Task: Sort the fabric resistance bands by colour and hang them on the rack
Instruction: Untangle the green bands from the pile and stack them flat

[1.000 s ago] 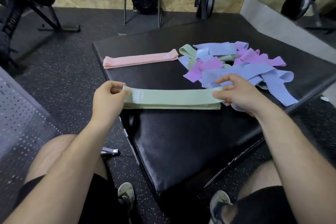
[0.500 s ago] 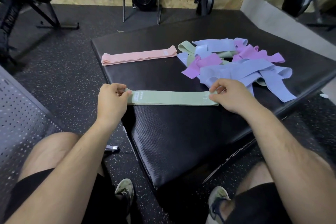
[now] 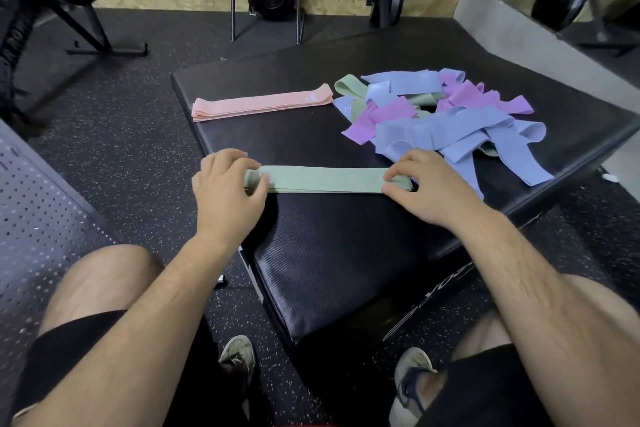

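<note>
1. The left hand (image 3: 225, 191) gripped the left end of the green bands (image 3: 322, 179). Its fingers were curled over the top and its thumb lay across the fabric.
2. The right hand (image 3: 426, 187) pinched the right end of the same bands, with the forefinger on top, the thumb at the near edge, and the other fingers bent.
3. The green bands lay flat as a neat layered stack, straight between the two hands. They rested on the black pad (image 3: 346, 253), with the left end at the pad's left edge.
4. The pad was what held everything being sorted, and three groups of bands lay on it.
5. The pink bands (image 3: 263, 102) formed a second flattened stack farther back. They ran roughly parallel to the green ones and lay well apart from them.
6. A loose pile sat on the right of the pad, with blue bands (image 3: 446, 128), purple bands (image 3: 377, 116) and a few pale green strips (image 3: 350, 87) tangled over one another. Its near edge came just behind the right hand, and its far left edge lay just beside the pink stack's right end.
7. Around the pad spread a dark speckled floor (image 3: 138, 135). A perforated panel (image 3: 34, 218) stood at the left, beside the person's knee.
8. The person's shoes (image 3: 237, 352) rested on the floor below the pad's near corner.
</note>
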A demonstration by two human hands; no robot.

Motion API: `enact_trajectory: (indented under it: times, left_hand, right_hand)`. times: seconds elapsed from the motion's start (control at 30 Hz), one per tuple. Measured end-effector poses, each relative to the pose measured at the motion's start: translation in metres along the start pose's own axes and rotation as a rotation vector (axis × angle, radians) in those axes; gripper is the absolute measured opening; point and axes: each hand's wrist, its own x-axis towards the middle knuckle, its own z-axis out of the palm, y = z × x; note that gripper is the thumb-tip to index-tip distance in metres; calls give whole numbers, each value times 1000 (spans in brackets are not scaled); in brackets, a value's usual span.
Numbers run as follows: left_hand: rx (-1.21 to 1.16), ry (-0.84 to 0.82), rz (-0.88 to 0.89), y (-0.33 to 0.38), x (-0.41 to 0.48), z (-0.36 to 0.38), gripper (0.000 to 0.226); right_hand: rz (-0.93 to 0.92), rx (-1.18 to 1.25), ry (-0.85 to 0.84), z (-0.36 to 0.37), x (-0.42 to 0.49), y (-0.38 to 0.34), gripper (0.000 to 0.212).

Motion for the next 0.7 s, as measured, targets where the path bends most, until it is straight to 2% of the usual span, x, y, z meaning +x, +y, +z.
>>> enact_trajectory:
  times: [0.1,0.27,0.4,0.57,0.7]
  left_hand:
    - [-3,-39,95,3,-4,5,8]
    - [-10,-49,64,3,-5,8,5]
    - [-37,-19,75,12,-9,12,3]
    - [-120,-89,239,53,5,29,12]
    - [-172,-122,277,86,37,47,18]
  right_hand:
    - [-13,-15,8,0,-2,2,22]
    - [-42,-62,23,2,-6,2,27]
    - [-58,-64,105,1,-7,-4,27]
    - [-93,-61,211,5,8,-20,27]
    - [-95,-57,264,10,35,-28,28]
